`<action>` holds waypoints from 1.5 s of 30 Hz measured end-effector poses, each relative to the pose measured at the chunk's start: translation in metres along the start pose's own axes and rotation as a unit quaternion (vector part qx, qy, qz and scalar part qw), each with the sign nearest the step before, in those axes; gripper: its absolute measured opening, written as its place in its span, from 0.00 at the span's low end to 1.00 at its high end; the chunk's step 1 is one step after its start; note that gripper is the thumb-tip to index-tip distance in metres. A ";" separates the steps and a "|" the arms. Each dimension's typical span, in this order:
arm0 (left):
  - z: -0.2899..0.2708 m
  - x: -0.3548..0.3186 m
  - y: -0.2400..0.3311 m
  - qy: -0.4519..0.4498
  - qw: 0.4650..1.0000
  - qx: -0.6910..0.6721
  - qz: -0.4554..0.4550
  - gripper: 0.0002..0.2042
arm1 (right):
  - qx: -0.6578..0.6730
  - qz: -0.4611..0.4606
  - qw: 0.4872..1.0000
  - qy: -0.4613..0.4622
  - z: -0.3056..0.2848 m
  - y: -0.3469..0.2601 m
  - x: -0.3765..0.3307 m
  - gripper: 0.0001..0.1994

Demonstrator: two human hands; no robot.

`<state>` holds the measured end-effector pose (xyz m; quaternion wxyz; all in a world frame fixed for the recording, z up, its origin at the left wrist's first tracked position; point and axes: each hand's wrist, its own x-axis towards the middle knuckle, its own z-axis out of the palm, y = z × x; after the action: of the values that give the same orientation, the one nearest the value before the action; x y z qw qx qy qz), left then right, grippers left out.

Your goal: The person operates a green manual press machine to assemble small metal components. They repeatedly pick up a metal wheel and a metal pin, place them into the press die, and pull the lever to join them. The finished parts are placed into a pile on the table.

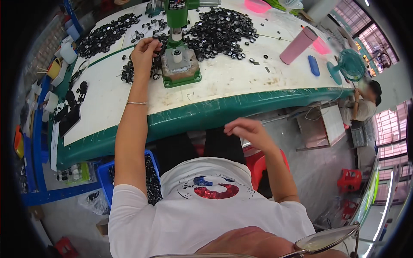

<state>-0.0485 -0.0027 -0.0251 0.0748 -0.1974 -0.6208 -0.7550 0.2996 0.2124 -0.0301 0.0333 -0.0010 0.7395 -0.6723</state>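
Well, wheels (219, 32) strew the white table (241, 79) (grey floor (316, 172) below).

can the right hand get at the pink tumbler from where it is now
Probably yes, with a stretch: the right hand is on the person's side of the table's green edge, and nothing seems to stand between it and the pink tumbler.

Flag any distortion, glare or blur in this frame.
Head view: fisheye curves the table's green front edge, and the corners go black.
Head view: pale glare streaks that edge; the light strip at far right looks blown out.
Head view: right hand looks slightly soft, possibly motion blur; the pink tumbler reads clearly.
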 end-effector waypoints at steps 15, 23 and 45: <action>0.025 -0.012 0.014 0.073 0.997 -0.016 -0.008 0.07 | -0.472 -0.213 0.846 0.124 -0.079 -0.026 0.221 0.10; 0.027 -0.023 0.024 0.026 0.996 -0.018 -0.087 0.09 | -0.447 -0.226 0.851 0.159 -0.072 -0.013 0.229 0.07; 0.030 -0.026 0.035 -0.067 0.995 0.056 -0.041 0.06 | -0.426 -0.268 0.844 0.183 -0.070 -0.010 0.236 0.09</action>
<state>-0.0063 0.0153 0.0012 0.0126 -0.2170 -0.6735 -0.7065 0.0600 0.2699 -0.0253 -0.2879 -0.0906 0.9167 -0.2617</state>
